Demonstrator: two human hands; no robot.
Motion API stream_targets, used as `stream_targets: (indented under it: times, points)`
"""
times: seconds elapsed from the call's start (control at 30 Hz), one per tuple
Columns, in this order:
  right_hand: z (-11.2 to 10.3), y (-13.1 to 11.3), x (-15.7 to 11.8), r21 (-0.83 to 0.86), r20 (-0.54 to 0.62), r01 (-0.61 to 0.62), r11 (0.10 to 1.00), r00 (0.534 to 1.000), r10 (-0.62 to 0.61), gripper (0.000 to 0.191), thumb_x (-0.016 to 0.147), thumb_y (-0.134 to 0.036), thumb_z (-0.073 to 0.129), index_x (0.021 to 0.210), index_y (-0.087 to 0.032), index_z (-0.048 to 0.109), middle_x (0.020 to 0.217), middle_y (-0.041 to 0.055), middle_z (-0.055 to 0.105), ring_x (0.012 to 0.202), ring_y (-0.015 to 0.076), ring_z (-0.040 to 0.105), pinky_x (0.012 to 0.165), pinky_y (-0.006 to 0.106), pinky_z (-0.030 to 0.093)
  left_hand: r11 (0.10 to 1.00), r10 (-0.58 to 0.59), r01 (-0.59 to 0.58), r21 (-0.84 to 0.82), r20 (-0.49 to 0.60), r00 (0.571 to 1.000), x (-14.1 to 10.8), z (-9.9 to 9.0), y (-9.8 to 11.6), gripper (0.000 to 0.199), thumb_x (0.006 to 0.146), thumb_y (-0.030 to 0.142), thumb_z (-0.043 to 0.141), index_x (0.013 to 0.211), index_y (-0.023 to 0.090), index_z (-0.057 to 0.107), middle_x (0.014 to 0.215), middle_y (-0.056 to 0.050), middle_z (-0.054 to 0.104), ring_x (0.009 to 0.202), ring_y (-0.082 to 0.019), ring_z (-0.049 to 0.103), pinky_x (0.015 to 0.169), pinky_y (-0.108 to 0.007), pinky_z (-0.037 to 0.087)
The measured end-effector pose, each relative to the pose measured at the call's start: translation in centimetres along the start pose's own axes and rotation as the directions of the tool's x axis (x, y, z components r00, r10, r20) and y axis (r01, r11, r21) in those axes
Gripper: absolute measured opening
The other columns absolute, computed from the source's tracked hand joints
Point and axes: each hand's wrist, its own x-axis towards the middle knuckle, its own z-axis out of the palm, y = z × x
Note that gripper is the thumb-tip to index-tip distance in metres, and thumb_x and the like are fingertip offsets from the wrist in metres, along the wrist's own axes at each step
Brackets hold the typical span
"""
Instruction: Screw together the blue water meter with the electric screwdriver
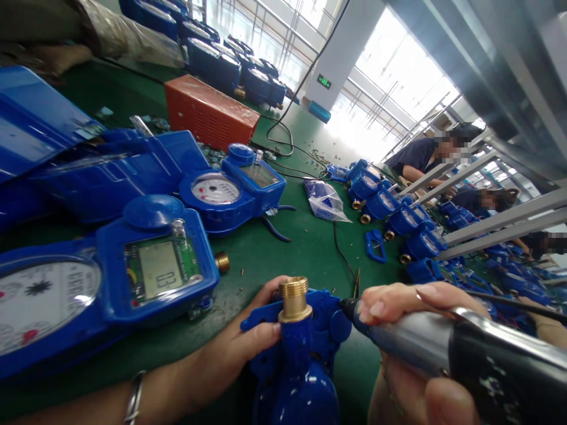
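A blue water meter [297,378] with a threaded brass end faces me at the bottom middle, its underside turned up. My left hand [239,348] grips its left side, thumb on the blue housing and fingers partly hidden behind it. In my right hand [411,313] is an electric screwdriver [443,348] with a silver and black body. The tool's dark nose meets the right edge of the meter's housing; its bit is hidden from me. Left of my hands lies another water meter [159,271] with a lit display.
Behind stand an orange metal box [210,112] with cables, a blue meter [230,189], pliers [277,227] and a plastic bag of parts [325,200]. Loose screws [321,156] lie scattered. Rows of meters [398,212] line the right; co-workers [425,153] sit beyond. A sleeved arm [128,41] reaches in upper left.
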Motion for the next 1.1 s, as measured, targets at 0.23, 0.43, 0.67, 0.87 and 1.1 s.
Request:
stream_targets:
  times: [0.23, 0.43, 0.67, 0.87, 1.1]
  points:
    - [0.4, 1.7, 0.0, 0.191, -0.077, 0.131, 0.973, 0.990, -0.119, 0.045, 0.078, -0.037, 0.056, 0.114, -0.011, 0.049, 0.080, 0.0047, 0.062, 0.066, 0.0199, 0.062, 0.056, 0.036, 0.050, 0.999, 0.010, -0.008, -0.045, 0.051, 0.999, 0.3, 0.4, 0.4, 0.066, 0.084, 0.046, 0.061, 0.141, 0.028, 0.033, 0.143, -0.002, 0.043, 0.133, -0.032, 0.035, 0.114, -0.044, 0.027]
    - [1.9, 1.7, -0.1, 0.059, -0.278, 0.199, 0.978, 0.945, -0.175, 0.042, 0.081, -0.038, 0.053, 0.112, -0.010, 0.050, 0.075, 0.0022, 0.062, 0.060, 0.0182, 0.061, 0.051, 0.035, 0.050, 0.999, -0.044, 0.044, 0.024, -0.005, 0.999, 0.3, 0.4, 0.1, 0.071, 0.083, 0.046, 0.060, 0.143, 0.026, 0.028, 0.140, -0.004, 0.047, 0.131, -0.032, 0.038, 0.110, -0.044, 0.034]
    - [2.2, 1.1, -0.6, -0.065, -0.371, 0.089, 0.994, 0.923, -0.107, 0.041, 0.074, -0.027, 0.057, 0.112, -0.016, 0.046, 0.078, 0.0006, 0.065, 0.063, 0.0200, 0.063, 0.061, 0.041, 0.054, 0.989, -0.032, 0.039, 0.141, -0.050, 0.998, 0.3, 0.4, 0.3, 0.069, 0.084, 0.046, 0.057, 0.143, 0.025, 0.028, 0.143, -0.002, 0.043, 0.134, -0.030, 0.034, 0.110, -0.043, 0.034]
    - [2.7, -0.1, -0.5, -0.039, -0.395, -0.018, 0.999, 0.919, 0.001, 0.038, 0.070, -0.018, 0.057, 0.107, -0.016, 0.048, 0.079, 0.0024, 0.065, 0.070, 0.0227, 0.064, 0.067, 0.045, 0.052, 0.993, -0.036, 0.041, 0.115, -0.050, 0.998, 0.4, 0.0, -0.2, 0.075, 0.081, 0.051, 0.061, 0.143, 0.026, 0.029, 0.143, -0.004, 0.043, 0.132, -0.031, 0.037, 0.109, -0.042, 0.036]
    - [3.1, 0.7, -0.1, 0.012, -0.495, 0.041, 0.999, 0.868, -0.030, 0.044, 0.071, -0.026, 0.055, 0.112, -0.015, 0.043, 0.066, -0.0034, 0.059, 0.055, 0.0177, 0.054, 0.058, 0.038, 0.047, 0.987, -0.045, 0.053, 0.153, -0.056, 0.997, 0.4, -0.1, -0.1, 0.071, 0.080, 0.052, 0.061, 0.142, 0.029, 0.033, 0.141, 0.000, 0.045, 0.132, -0.032, 0.037, 0.110, -0.042, 0.034]
